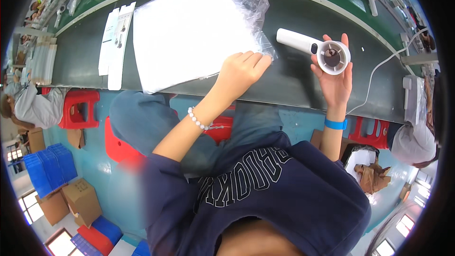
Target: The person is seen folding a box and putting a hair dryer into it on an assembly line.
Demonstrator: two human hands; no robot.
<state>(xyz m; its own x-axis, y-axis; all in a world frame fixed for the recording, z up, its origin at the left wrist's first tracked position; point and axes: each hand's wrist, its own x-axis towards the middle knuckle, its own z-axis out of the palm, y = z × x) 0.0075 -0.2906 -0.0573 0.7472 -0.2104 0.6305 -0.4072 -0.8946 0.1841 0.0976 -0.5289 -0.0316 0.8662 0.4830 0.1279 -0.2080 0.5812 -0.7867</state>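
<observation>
"Inspecting the head view: what is the right hand [335, 84] doing?"

"It is cradling a white handheld fan [308, 44], palm up, with fingers and thumb spreading around the round, spoked head. The handle is pointing left and slightly toward the far side; a small dark button is showing next to the head."

"Where is the fan sitting relative to the bench?"

"The hand is holding it over the right half of the dark workbench [289, 79], to the right of a clear plastic bag [192, 33]."

"And the left hand [241, 73]?"

"It is curling closed at the bag's near right corner, pinching the plastic there. The bag is lying flat, enclosing bright white contents."

"What is surrounding them?"

"Flat printed cartons [115, 47] are lying just left of the bag. A small white piece [363, 49] is lying right of the fan, and a white cable [371, 77] is curving across the bench's right end. A red stool [79, 109] is standing at the left."
</observation>
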